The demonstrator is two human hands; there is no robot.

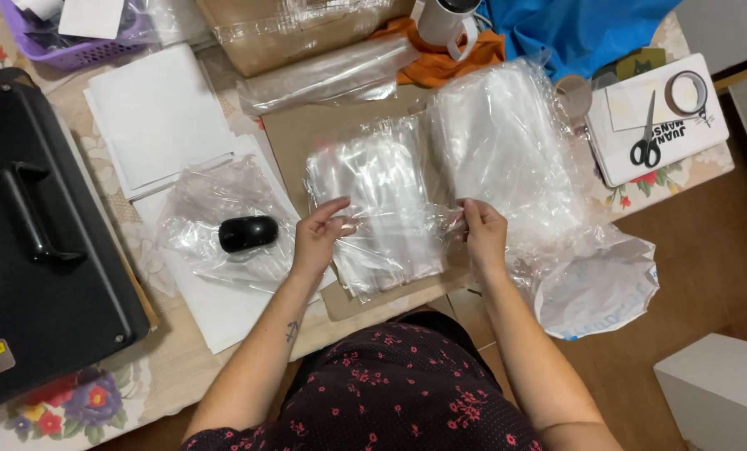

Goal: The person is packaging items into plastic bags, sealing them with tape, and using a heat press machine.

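Note:
A stack of clear plastic bags (382, 188) lies on a brown cardboard sheet (294, 134) in front of me. My left hand (319, 234) pinches the left edge of one clear bag and my right hand (482, 234) pinches its right edge, with the thin film stretched between them above the stack. A taller pile of clear bags (503, 142) rests just right of the stack, behind my right hand.
A black heat press (40, 225) fills the left side. A black oval object (248, 233) lies on crumpled plastic. White sheets (161, 113), scissors (646, 138), a tape roll (686, 92), a purple basket (73, 42) and a white bag (599, 288) surround the table.

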